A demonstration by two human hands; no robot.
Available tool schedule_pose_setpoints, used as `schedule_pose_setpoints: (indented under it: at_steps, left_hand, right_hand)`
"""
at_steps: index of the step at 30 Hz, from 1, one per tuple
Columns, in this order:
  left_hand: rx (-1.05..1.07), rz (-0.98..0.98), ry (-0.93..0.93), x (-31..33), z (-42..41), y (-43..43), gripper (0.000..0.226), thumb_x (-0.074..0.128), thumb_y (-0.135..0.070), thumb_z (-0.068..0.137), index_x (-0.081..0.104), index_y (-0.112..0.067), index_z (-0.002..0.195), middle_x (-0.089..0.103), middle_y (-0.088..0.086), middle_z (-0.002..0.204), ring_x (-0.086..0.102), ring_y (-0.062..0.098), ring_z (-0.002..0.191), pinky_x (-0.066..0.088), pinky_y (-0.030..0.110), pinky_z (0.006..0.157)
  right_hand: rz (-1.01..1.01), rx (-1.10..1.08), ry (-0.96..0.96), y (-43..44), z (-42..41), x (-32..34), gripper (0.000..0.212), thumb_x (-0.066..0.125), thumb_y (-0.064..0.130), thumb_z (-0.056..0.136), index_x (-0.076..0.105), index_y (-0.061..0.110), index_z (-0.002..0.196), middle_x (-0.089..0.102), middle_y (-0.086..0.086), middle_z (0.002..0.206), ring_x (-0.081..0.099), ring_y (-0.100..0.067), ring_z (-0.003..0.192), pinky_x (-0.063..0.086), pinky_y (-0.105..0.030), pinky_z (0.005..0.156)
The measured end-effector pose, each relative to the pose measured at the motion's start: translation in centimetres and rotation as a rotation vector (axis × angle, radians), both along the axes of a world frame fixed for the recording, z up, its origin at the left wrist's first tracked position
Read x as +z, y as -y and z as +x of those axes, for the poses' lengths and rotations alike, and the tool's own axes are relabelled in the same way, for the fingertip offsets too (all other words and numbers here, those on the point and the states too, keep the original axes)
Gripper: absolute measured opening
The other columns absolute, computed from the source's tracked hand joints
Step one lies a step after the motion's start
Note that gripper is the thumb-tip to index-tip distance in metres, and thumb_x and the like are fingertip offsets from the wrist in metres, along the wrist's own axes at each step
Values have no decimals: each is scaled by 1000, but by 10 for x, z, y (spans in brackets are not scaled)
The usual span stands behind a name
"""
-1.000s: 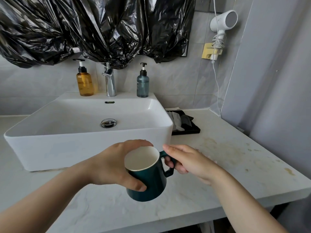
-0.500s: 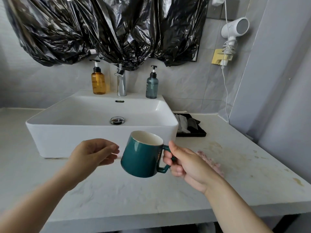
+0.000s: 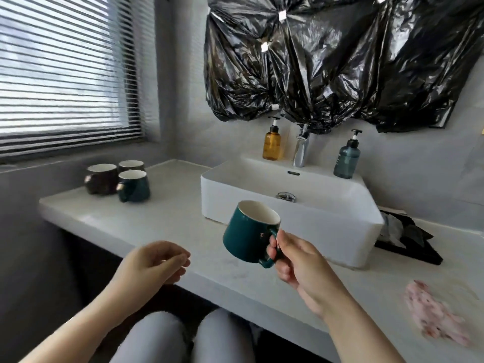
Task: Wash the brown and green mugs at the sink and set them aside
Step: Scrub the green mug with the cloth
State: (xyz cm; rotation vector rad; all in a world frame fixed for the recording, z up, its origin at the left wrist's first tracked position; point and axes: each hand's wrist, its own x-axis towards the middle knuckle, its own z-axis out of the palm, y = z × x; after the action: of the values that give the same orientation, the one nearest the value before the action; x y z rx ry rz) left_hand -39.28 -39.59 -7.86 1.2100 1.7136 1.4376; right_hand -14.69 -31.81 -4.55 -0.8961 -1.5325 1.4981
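Green mug (image 3: 250,231): in right hand (image 3: 296,260), pinched by handle, before sink (image 3: 288,208) | left hand (image 3: 154,260): loosely curled, empty | three mugs (image 3: 117,180): left of sink, apparently set aside | judged near done

Both forearms are showing bare all the way to the lower frame edge, with no sleeves, cuffs, watches or bands on either wrist. The left hand (image 3: 154,263) and the right hand (image 3: 301,260) are wearing no gloves and no visible rings. The fingers (image 3: 273,248) are showing short nails. Below the arms, the person's legs (image 3: 183,336) are wearing pale grey-blue trousers, slightly blurred.
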Motion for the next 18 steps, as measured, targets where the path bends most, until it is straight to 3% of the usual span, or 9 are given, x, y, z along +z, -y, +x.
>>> schedule_pose_setpoints:
  at_steps: [8, 18]
  left_hand:
    - [159, 20, 36, -7, -51, 66, 10, 67, -7, 91, 76, -10, 90, 77, 6, 84, 74, 20, 79, 60, 28, 72]
    - [192, -15, 75, -24, -109, 67, 13, 64, -6, 92, 75, -13, 91, 77, 3, 84, 74, 18, 81, 60, 27, 72]
  right_hand:
    - [60, 82, -28, 23, -69, -9, 29, 39, 24, 105, 53, 12, 83, 55, 6, 70, 28, -9, 51, 23, -22, 52]
    - [87, 60, 74, 15, -137, -17, 32, 40, 27, 104, 55, 10, 82, 54, 3, 69, 28, -10, 51, 25, -22, 52]
